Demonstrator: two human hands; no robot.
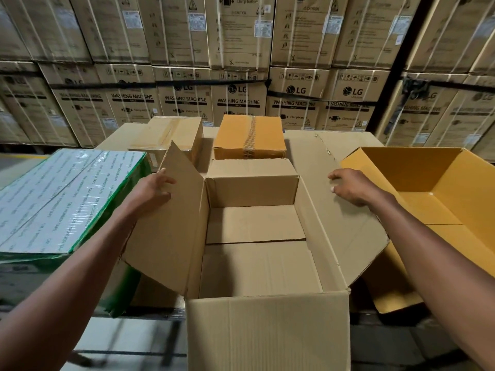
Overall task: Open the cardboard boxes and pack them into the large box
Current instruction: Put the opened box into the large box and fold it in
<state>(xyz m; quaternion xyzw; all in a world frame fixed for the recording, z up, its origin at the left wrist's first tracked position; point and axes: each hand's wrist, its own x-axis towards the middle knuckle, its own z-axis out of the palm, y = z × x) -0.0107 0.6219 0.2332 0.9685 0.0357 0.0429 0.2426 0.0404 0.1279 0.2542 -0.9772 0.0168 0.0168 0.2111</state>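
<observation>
A brown cardboard box (267, 330) stands open in front of me, empty inside, its flaps spread outward. My left hand (152, 191) rests on its raised left flap (171, 223), fingers bent against the cardboard. My right hand (353, 186) lies flat on the right flap (334, 210), which is folded out and down. A larger open yellow box (442, 188) sits to the right, empty. Behind stand a sealed orange box with tape (250, 136) and a sealed tan box (171, 135).
A green plastic-wrapped package (61, 199) lies at the left on the same surface. A wall of stacked washing machine cartons (241, 76) fills the background. Grey floor shows below the work surface at bottom left.
</observation>
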